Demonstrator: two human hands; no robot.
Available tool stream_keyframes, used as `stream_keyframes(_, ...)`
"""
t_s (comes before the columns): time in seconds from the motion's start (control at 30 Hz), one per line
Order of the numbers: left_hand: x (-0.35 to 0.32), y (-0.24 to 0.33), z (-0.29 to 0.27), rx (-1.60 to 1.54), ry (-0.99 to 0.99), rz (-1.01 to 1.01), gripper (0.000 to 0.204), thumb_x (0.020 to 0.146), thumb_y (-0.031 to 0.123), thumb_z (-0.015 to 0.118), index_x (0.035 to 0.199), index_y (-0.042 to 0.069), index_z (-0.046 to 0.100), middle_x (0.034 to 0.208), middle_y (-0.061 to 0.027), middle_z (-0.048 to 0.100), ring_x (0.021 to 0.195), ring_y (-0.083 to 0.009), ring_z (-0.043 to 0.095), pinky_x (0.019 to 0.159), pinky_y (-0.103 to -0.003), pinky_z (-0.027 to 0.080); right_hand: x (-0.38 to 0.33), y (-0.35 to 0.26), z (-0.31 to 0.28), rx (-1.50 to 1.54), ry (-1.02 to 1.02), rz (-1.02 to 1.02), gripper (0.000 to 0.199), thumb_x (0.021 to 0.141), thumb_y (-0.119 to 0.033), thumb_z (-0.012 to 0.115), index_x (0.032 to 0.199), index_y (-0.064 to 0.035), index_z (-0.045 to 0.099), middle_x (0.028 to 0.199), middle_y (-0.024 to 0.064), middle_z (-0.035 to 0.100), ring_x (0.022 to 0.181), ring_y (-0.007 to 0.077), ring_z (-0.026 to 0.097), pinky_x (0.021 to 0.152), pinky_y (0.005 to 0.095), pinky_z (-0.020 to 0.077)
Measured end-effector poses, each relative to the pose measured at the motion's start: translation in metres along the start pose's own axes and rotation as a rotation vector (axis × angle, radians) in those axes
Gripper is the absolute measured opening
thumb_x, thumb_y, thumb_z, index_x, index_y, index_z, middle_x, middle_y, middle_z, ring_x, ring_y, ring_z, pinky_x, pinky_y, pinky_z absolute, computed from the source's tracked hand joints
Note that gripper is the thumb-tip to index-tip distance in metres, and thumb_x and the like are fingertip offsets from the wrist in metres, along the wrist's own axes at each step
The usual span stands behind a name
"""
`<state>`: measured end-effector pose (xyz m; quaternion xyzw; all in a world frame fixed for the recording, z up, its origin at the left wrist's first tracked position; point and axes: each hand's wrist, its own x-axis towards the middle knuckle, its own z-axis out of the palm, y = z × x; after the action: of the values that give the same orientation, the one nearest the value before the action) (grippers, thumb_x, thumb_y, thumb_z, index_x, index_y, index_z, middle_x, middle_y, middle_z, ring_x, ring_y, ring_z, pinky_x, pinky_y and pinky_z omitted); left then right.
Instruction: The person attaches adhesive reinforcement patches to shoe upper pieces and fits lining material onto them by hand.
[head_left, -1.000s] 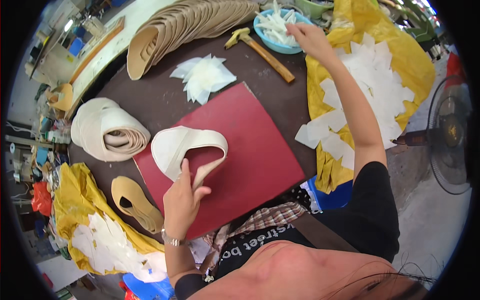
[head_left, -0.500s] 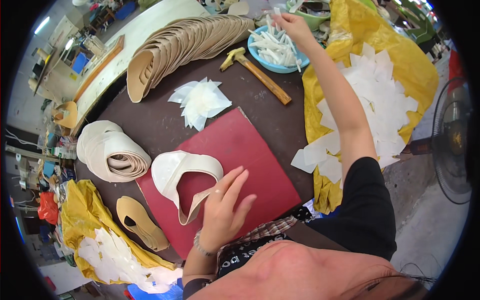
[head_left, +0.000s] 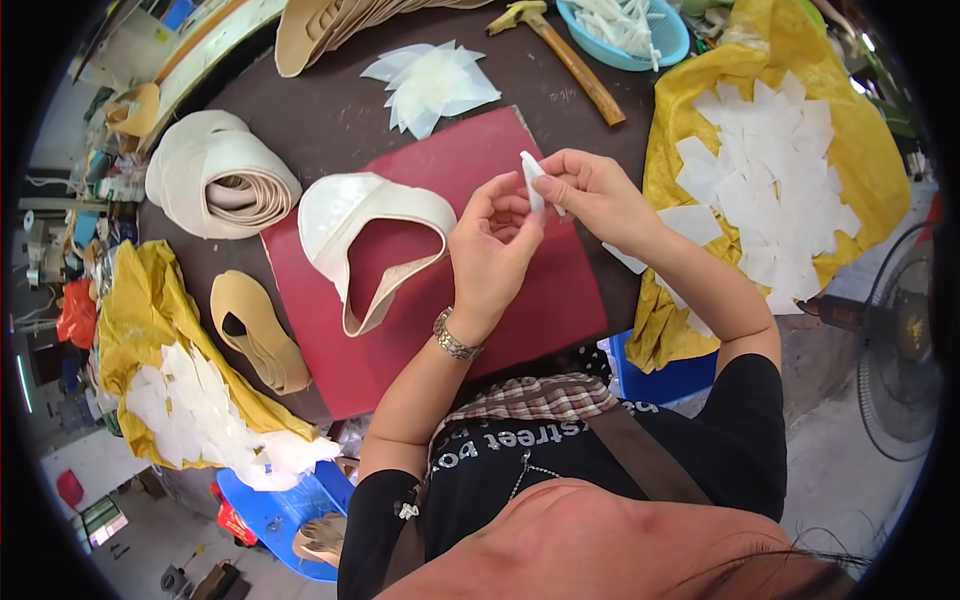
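In front of my chest, above the red board (head_left: 540, 280), my right hand (head_left: 600, 205) pinches a small stiff white strip (head_left: 532, 178) between thumb and fingers. My left hand (head_left: 492, 240) is curled at the strip's lower end, its fingertips closed against it. To the left of my hands, a cream-white shoe upper (head_left: 335, 215) lies on the board with its opening showing the red beneath. Above the board is a fanned pile of translucent white pieces (head_left: 430, 85).
More white strips fill a blue basket (head_left: 655, 48); a wooden-handled hammer (head_left: 570, 65) lies beside it. Rolled white uppers (head_left: 225, 180) and tan uppers (head_left: 260, 330) sit left. Yellow sacks bearing white cut pieces flank the table (head_left: 680, 320) (head_left: 125, 330). A fan (head_left: 905, 340) stands right.
My right hand has come back from the blue basket with a white strip. The left hand has left the shoe upper and met the right. The view has tipped lower.
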<state>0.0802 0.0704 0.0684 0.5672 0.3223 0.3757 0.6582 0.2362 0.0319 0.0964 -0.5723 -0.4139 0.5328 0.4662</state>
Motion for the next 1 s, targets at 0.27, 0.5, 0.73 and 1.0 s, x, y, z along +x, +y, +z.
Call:
stream_keyframes(0.27, -0.021, 0.013, -0.016, -0.322, 0.050, -0.183, 0.021, 0.085, 0.001, 0.064, 0.102, -0.002, 0.054, 0.091, -0.0061, 0.061, 0.079, -0.0094, 0.059, 0.071, -0.022, 0.050, 0.043, 0.051, -0.065, -1.670, 0.571, -0.405, 0.036, 0.082, -0.011, 0.061, 0.116, -0.0036, 0.059, 0.123, 0.0179, 0.050, 0.116, 0.0345, 0.046, 0.092, 0.0452, 0.0398)
stream_keyframes(0.5, -0.042, 0.008, -0.019, -0.446, 0.068, -0.156, 0.020, 0.086, 0.002, 0.064, 0.103, 0.000, 0.054, 0.092, -0.0064, 0.061, 0.082, -0.0108, 0.061, 0.073, -0.023, 0.051, -0.001, 0.016, 0.008, -0.968, 0.557, -0.603, 0.035, 0.086, -0.030, 0.064, 0.112, -0.0069, 0.060, 0.129, 0.0184, 0.045, 0.122, 0.0347, 0.040, 0.100, 0.0455, 0.0317)
stream_keyframes(0.73, -0.087, 0.038, -0.050, 0.586, 0.143, 0.400, 0.039, 0.081, 0.006, 0.067, 0.116, 0.001, 0.050, 0.102, -0.0112, 0.060, 0.087, -0.0249, 0.062, 0.090, -0.035, 0.043, -0.052, 0.028, 0.063, 0.167, 0.190, -0.153, 0.016, 0.096, -0.014, 0.054, 0.101, 0.0003, 0.060, 0.085, 0.0026, 0.065, 0.073, 0.0091, 0.059, 0.066, 0.0206, 0.0474)
stream_keyframes(1.0, -0.073, 0.044, -0.148, 0.878, 0.197, -0.073, 0.027, 0.087, 0.013, 0.061, 0.111, 0.001, 0.063, 0.076, -0.0118, 0.067, 0.067, -0.0172, 0.063, 0.068, -0.029, 0.048, -0.034, -0.023, 0.101, -0.503, -0.306, -0.511, 0.012, 0.088, -0.013, 0.061, 0.094, -0.0016, 0.061, 0.077, 0.0102, 0.062, 0.067, 0.0204, 0.060, 0.061, 0.0310, 0.0459)
